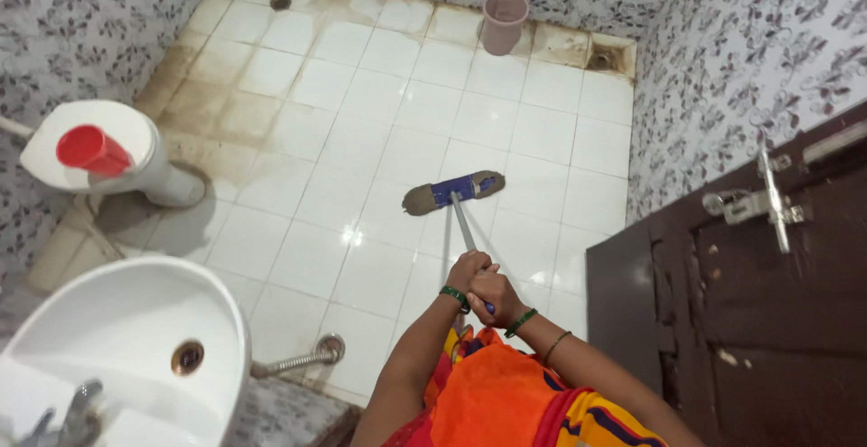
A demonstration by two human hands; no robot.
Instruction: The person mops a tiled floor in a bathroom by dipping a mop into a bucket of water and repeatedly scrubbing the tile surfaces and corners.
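Gripping the mop handle (464, 230) near its upper end, the left hand (468, 273) and the right hand (496, 296) sit stacked one against the other, fingers fully wrapped around the shaft. The left hand is uppermost in view; the right hand closes just below and beside it. Green bangles circle both wrists. An orange and yellow garment (506, 393) fills the lower edge of the view beneath the forearms.

To the near left, a white wash basin (108, 339) with a round drain and a metal tap (72, 415) stands against the wall; a metal pipe runs out from under it to the floor. To the near right, a dark brown door (768, 321) carries a metal latch (768, 201).

Further out, the mop head (453, 191), blue in the middle with grey ends, rests flat on the white tiled floor (379, 140), about mid-room. A white toilet (117, 153) with a red mug (93, 150) on it stands at the left. At the far wall, a pink bucket (502, 23) stands on stained tiles.
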